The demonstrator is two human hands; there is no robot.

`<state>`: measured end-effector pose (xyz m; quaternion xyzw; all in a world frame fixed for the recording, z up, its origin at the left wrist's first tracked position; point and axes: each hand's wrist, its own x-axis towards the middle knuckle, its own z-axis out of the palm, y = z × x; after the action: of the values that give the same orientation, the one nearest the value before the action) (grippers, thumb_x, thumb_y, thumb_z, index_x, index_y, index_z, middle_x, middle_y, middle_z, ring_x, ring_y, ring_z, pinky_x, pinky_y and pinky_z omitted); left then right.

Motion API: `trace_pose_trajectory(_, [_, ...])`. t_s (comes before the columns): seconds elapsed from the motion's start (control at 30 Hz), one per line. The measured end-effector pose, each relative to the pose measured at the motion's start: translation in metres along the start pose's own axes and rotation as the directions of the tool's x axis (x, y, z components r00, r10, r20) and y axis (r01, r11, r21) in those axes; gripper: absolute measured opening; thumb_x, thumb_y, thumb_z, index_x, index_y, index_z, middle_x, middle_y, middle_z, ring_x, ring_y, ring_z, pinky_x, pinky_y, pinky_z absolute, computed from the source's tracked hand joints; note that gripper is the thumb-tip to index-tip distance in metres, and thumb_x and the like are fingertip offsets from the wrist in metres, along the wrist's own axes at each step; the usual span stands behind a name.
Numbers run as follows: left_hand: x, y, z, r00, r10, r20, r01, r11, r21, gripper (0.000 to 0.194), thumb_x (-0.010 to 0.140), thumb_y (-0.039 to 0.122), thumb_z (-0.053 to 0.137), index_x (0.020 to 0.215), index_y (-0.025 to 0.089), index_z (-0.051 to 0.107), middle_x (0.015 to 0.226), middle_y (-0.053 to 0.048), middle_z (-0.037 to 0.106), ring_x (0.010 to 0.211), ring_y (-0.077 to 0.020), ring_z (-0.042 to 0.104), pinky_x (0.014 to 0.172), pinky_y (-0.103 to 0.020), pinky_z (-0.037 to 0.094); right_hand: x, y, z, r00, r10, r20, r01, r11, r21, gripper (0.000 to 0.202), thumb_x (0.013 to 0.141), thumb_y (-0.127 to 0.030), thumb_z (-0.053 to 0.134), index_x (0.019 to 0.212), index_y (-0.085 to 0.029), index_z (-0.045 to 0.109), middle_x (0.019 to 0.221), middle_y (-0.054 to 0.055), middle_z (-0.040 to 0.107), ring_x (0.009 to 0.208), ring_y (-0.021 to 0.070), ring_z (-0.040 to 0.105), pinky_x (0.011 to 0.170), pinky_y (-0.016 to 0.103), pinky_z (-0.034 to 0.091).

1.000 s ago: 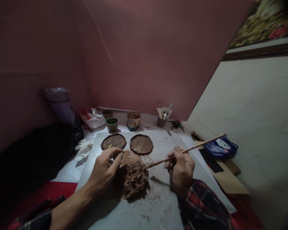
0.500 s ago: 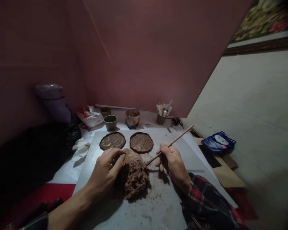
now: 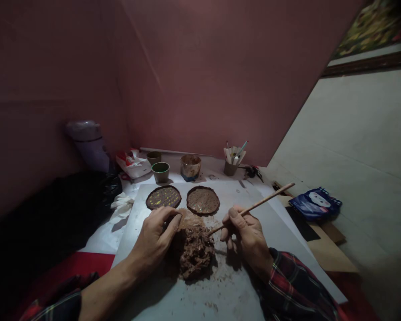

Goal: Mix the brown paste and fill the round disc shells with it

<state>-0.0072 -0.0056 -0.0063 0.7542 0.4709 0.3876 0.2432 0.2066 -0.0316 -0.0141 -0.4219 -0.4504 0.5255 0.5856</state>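
Note:
A rough, lumpy mass of brown clay-like material (image 3: 196,254) lies on the pale board (image 3: 254,267) in front of me. My right hand (image 3: 245,232) pinches a thin wooden stick (image 3: 265,199), whose lower end touches the mass at its upper right. At the upper left of the mass, my left hand (image 3: 158,232) has thumb and fingertips drawn together; whatever is between them is too small to make out. Behind sit two round dark-rimmed brown discs: the left disc (image 3: 163,197) carries yellow flecks, the right disc (image 3: 203,200) has a brown, streaked surface.
Two small cups, the nearer cup (image 3: 160,172) greenish inside, stand behind beside a stained tub (image 3: 190,168). A pot of markers (image 3: 232,166) is at the back right. White gloves (image 3: 122,205) and a black bag (image 3: 53,209) lie left; a blue packet (image 3: 316,203) lies right.
The view has shifted slightly, so everything sits further right. The stick in my right hand leans lower, its tip still at the mass. My left hand keeps its place beside it.

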Motion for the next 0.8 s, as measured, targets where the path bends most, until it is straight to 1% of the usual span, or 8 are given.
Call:
trace_pose_trajectory(0.17, [0.0008,0.0000,0.0007,1.000,0.002,-0.004,-0.002,1.000,0.013,0.022,0.089,0.031,0.045,0.083,0.018,0.061,0.081,-0.004,0.062,0.078,-0.0175,0.056,0.073,-0.032,0.042,0.0029,-0.0037,0.0004,0.999,-0.032,-0.045,0.037,0.991,0.126,0.036,0.080,-0.051,0.059,0.071,-0.017,0.054,0.043,-0.001,0.060,0.028,0.0058,0.044,0.027,0.013,0.033])
trace_pose_trajectory(0.27, [0.0010,0.0001,0.0000,1.000,0.004,-0.005,-0.004,1.000,0.017,0.022,0.089,0.031,0.046,0.082,0.018,0.062,0.080,-0.003,0.062,0.076,-0.0170,0.057,0.071,-0.031,0.042,0.0028,-0.0058,0.0027,0.992,-0.089,-0.091,0.105,0.975,0.197,0.033,0.080,-0.048,0.060,0.069,-0.018,0.055,0.043,-0.001,0.060,0.030,0.0074,0.047,0.028,0.014,0.036])
trace_pose_trajectory(0.33, [0.0008,0.0003,-0.0010,1.000,0.004,-0.025,-0.004,1.000,0.005,0.021,0.088,0.031,0.046,0.082,0.018,0.062,0.080,-0.003,0.063,0.076,-0.0165,0.058,0.071,-0.030,0.043,0.0015,-0.0054,0.0044,0.991,-0.109,-0.071,0.121,0.971,0.207,0.031,0.081,-0.047,0.061,0.072,-0.018,0.057,0.048,0.000,0.063,0.035,0.0087,0.051,0.030,0.015,0.038])
trace_pose_trajectory(0.4, [0.0002,0.0008,-0.0022,0.997,0.005,-0.071,-0.006,1.000,-0.014,0.020,0.088,0.030,0.047,0.082,0.018,0.062,0.080,-0.003,0.064,0.075,-0.0161,0.058,0.070,-0.029,0.043,0.0006,-0.0036,0.0052,0.997,-0.069,0.024,0.064,0.985,0.163,0.028,0.081,-0.044,0.063,0.076,-0.017,0.059,0.056,0.002,0.067,0.039,0.0089,0.055,0.032,0.014,0.039])
trace_pose_trajectory(0.47, [-0.0003,0.0014,-0.0032,0.993,0.007,-0.116,-0.010,1.000,-0.026,0.019,0.088,0.029,0.048,0.082,0.018,0.062,0.080,-0.002,0.064,0.076,-0.0157,0.058,0.071,-0.029,0.044,0.0011,-0.0015,0.0049,0.990,0.036,0.135,-0.049,0.994,0.095,0.026,0.080,-0.040,0.065,0.078,-0.015,0.061,0.061,0.003,0.068,0.041,0.0074,0.056,0.032,0.013,0.038])
trace_pose_trajectory(0.53, [-0.0006,0.0017,-0.0035,0.991,0.009,-0.137,-0.013,1.000,-0.023,0.019,0.087,0.028,0.048,0.080,0.018,0.062,0.078,-0.002,0.064,0.074,-0.0155,0.058,0.070,-0.028,0.044,0.0030,-0.0001,0.0035,0.970,0.138,0.201,-0.149,0.988,0.040,0.026,0.080,-0.038,0.066,0.078,-0.013,0.062,0.061,0.002,0.066,0.039,0.0055,0.053,0.032,0.012,0.035])
trace_pose_trajectory(0.63, [-0.0009,0.0012,-0.0032,0.990,0.017,-0.139,-0.020,1.000,-0.022,0.019,0.087,0.027,0.049,0.079,0.017,0.062,0.079,-0.003,0.064,0.075,-0.0160,0.059,0.071,-0.029,0.044,0.0064,0.0002,0.0005,0.956,0.198,0.217,-0.208,0.978,0.027,0.027,0.079,-0.040,0.066,0.080,-0.013,0.061,0.060,0.001,0.065,0.037,0.0046,0.050,0.029,0.011,0.033])
trace_pose_trajectory(0.8, [-0.0016,0.0001,-0.0028,0.988,0.031,-0.152,-0.036,0.999,-0.034,0.018,0.087,0.027,0.049,0.082,0.016,0.063,0.081,-0.004,0.065,0.077,-0.0171,0.060,0.072,-0.030,0.045,0.0090,-0.0001,-0.0019,0.958,0.206,0.200,-0.215,0.976,0.025,0.029,0.078,-0.041,0.066,0.081,-0.014,0.059,0.063,0.002,0.066,0.038,0.0059,0.051,0.028,0.012,0.033])
